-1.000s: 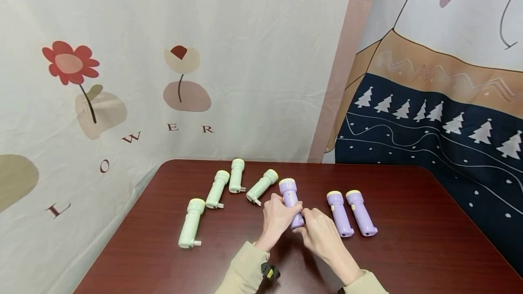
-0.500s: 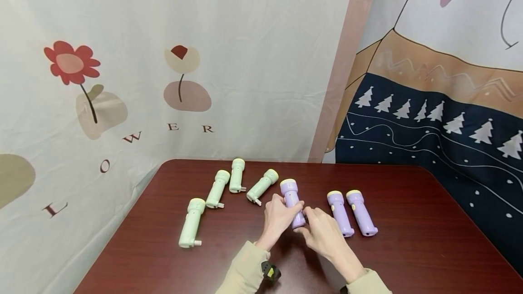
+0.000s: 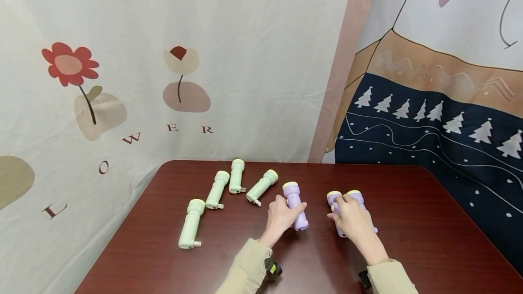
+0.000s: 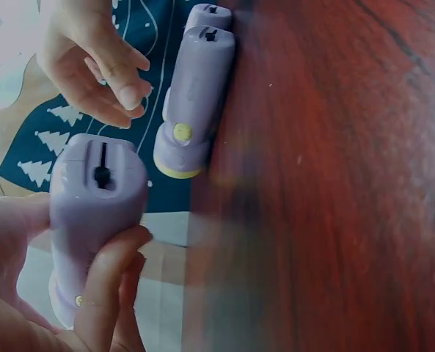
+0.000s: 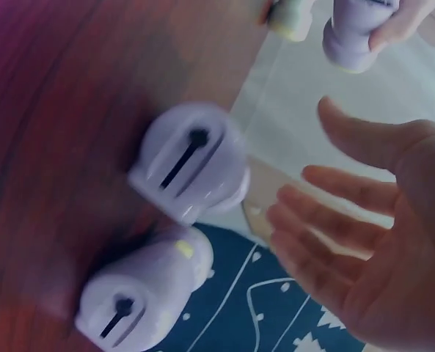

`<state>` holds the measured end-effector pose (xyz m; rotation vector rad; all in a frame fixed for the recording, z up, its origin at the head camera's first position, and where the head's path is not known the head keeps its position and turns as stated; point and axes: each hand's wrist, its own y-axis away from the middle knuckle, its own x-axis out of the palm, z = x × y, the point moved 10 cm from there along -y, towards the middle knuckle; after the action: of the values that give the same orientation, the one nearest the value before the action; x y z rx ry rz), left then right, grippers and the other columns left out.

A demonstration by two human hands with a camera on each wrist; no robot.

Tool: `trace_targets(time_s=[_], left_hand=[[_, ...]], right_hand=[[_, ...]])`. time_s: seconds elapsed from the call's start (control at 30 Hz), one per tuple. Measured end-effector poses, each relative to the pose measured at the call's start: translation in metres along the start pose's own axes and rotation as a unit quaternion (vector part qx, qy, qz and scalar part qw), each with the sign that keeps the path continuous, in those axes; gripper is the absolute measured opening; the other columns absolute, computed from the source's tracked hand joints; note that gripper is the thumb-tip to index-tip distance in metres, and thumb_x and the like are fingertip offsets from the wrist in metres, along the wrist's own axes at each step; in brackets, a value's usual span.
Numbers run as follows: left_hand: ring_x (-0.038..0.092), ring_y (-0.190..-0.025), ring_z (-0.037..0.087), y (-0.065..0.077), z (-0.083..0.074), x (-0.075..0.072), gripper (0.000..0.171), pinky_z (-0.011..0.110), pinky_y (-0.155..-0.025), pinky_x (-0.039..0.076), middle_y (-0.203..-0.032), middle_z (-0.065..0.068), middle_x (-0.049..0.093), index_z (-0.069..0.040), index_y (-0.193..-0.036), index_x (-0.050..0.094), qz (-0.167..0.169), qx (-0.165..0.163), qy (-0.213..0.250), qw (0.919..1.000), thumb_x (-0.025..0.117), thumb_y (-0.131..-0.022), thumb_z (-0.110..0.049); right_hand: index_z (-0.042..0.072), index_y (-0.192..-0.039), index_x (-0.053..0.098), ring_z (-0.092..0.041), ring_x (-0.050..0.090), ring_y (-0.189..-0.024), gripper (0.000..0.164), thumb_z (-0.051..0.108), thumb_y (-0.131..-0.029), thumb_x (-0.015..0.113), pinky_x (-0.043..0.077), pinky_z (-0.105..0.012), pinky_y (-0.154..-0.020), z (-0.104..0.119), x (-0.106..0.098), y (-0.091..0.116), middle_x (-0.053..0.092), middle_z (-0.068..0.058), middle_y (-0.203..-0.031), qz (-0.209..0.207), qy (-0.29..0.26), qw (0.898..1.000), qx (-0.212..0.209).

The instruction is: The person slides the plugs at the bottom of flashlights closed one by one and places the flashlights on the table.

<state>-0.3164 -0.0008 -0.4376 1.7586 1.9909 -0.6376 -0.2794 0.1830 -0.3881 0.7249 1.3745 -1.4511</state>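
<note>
My left hand point(image 3: 279, 217) grips a purple flashlight point(image 3: 293, 198), thumb on one side and fingers on the other. Its yellow-rimmed head points away from me. In the left wrist view the flashlight's tail end point(image 4: 100, 172) shows a dark slot with a round hole. My right hand point(image 3: 353, 219) is over two more purple flashlights, one on the left point(image 3: 333, 198) and one on the right point(image 3: 357, 195), partly covering both. The right wrist view shows that hand's fingers point(image 5: 327, 220) spread loosely, with a gap between them and the nearer flashlight point(image 5: 195, 158).
Several pale green flashlights lie at the table's left and back, one nearest me point(image 3: 190, 228) and another slanted point(image 3: 261, 187) left of the held one. Small prongs stick out from their tail ends. The dark red table point(image 3: 429, 248) ends at a printed curtain point(image 3: 261, 58).
My right hand has left the tail of the held flashlight and moved right, over the two purple flashlights. The left hand and its flashlight have shifted slightly right.
</note>
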Motion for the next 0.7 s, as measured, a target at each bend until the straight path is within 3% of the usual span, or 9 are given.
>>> trace_targets(time_s=[0.1,0.27,0.7], left_hand=[[0.054,-0.062,0.019,0.001,-0.002,0.007,0.048,0.028,-0.055,0.042,-0.07,0.006,0.056,-0.004,-0.085,0.052,0.012,0.008,-0.008,0.9999,0.077,-0.071,-0.042],[0.059,-0.066,0.023,0.002,-0.008,0.017,0.052,0.032,-0.059,0.046,-0.075,0.009,0.059,-0.001,-0.09,0.053,0.03,0.015,-0.018,0.9993,0.077,-0.071,-0.043],[0.064,-0.08,0.037,0.001,-0.022,0.052,0.063,0.043,-0.071,0.052,-0.084,0.02,0.06,0.009,-0.102,0.054,0.085,0.023,-0.08,0.993,0.079,-0.071,-0.04]], right_hand=[[-0.002,-0.101,0.065,-0.034,0.063,-0.079,0.04,0.021,-0.073,0.08,0.053,-0.049,-0.061,-0.012,0.004,0.001,0.063,-0.02,-0.098,0.025,0.001,0.999,0.026],[-0.003,-0.099,0.065,-0.035,0.062,-0.079,0.036,0.017,-0.073,0.079,0.053,-0.051,-0.065,-0.017,0.011,0.002,0.062,-0.021,-0.098,0.054,-0.004,0.998,0.035],[-0.002,-0.084,0.065,-0.036,0.064,-0.079,0.023,0.008,-0.07,0.079,0.052,-0.048,-0.071,-0.017,0.015,0.003,0.061,-0.018,-0.09,0.03,0.002,0.999,0.012]])
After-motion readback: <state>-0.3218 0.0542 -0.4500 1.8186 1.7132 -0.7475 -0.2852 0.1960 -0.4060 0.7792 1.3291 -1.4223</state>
